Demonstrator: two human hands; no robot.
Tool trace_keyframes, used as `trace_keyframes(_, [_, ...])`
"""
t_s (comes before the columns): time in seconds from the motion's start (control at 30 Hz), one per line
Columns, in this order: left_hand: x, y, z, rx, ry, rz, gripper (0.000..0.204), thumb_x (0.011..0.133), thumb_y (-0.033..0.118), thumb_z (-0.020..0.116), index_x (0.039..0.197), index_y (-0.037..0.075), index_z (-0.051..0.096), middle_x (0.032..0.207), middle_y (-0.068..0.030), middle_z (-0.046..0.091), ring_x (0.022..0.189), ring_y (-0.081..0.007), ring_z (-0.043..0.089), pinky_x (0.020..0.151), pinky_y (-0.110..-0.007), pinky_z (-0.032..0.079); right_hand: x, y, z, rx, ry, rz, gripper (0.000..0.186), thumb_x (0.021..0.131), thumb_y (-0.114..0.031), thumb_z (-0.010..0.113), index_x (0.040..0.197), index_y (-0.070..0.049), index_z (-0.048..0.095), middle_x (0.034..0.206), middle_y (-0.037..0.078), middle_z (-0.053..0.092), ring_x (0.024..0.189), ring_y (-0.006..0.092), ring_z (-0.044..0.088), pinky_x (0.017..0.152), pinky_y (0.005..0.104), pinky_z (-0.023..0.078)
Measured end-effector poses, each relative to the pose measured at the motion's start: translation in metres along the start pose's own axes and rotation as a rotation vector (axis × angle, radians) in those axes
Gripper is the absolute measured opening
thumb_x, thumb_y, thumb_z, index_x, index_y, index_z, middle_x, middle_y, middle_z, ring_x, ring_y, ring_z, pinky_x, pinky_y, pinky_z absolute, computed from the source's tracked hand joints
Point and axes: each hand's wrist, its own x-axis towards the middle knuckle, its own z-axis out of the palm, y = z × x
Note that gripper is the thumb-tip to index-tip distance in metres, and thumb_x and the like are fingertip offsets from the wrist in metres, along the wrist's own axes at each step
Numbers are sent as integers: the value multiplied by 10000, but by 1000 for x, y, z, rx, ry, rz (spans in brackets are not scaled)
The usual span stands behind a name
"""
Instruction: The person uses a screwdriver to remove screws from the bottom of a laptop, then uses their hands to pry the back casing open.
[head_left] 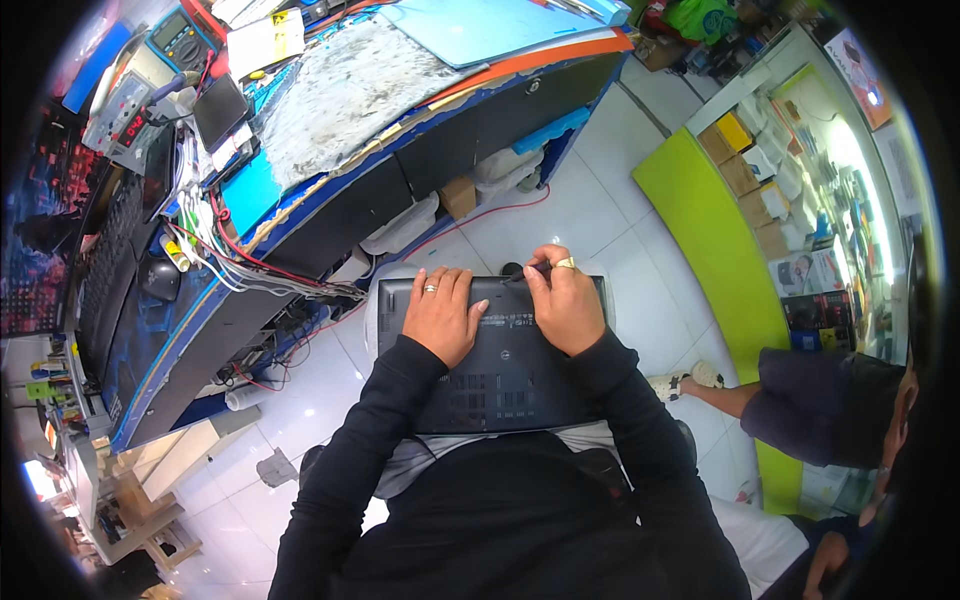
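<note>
A black laptop (480, 390) lies bottom side up across my lap. My left hand (440, 312) rests on its upper left part, fingers extended and thumb toward the middle. My right hand (562, 305), a gold-coloured ring on it, is closed on a small dark tool (516, 276) held at the laptop's far edge, right of my left hand. The tool's exact kind and tip are too small to tell.
A cluttered counter (350, 100) with a multimeter (178, 45) and cables stands ahead-left, beside a keyboard (110, 270). A green-edged display case (700, 240) is at right. People's legs (730, 395) show at right, over the tiled floor (610, 170).
</note>
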Motion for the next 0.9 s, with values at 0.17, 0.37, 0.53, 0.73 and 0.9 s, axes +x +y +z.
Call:
trace_keyframes(0.17, [0,3,1,10,38,11,506,1040,333,643,1418,3,572,1387,-181,624,1410,-360,532,1248,-570,318,10,-9,-8,-353,-179,-79,181,1045,-184,682,1074,-16,623,890,199,726,813,397,735,711,461,582])
trace_keyframes(0.37, [15,3,5,-75,25,72,413,999,255,698,1342,30,647,1298,-171,668,1278,-370,605,1167,-528,397,33,-21,-17,-444,-289,-391,186,976,-190,728,1069,-39,673,786,130,699,794,342,749,702,437,595])
trace_keyframes(0.53, [37,4,15,-247,-107,71,308,965,238,736,1224,72,714,1191,-162,720,1161,-398,657,1027,-500,474,49,-30,-26,-721,-471,-248,149,892,-155,758,990,-48,720,901,150,730,828,323,761,725,419,605])
trace_keyframes(0.73, [47,3,17,-247,-233,128,339,954,278,748,1172,22,706,1110,-160,707,1103,-386,670,998,-510,474,53,-40,-13,-590,-492,-644,161,845,-132,771,975,-52,719,947,166,706,833,322,762,743,429,623])
trace_keyframes(0.9, [41,5,15,-303,-85,61,348,932,276,781,1147,10,716,1080,-168,723,1044,-402,676,945,-511,488,60,-32,-13,-758,-608,-465,235,835,-158,809,1001,-24,710,1028,183,649,852,365,761,750,431,627])
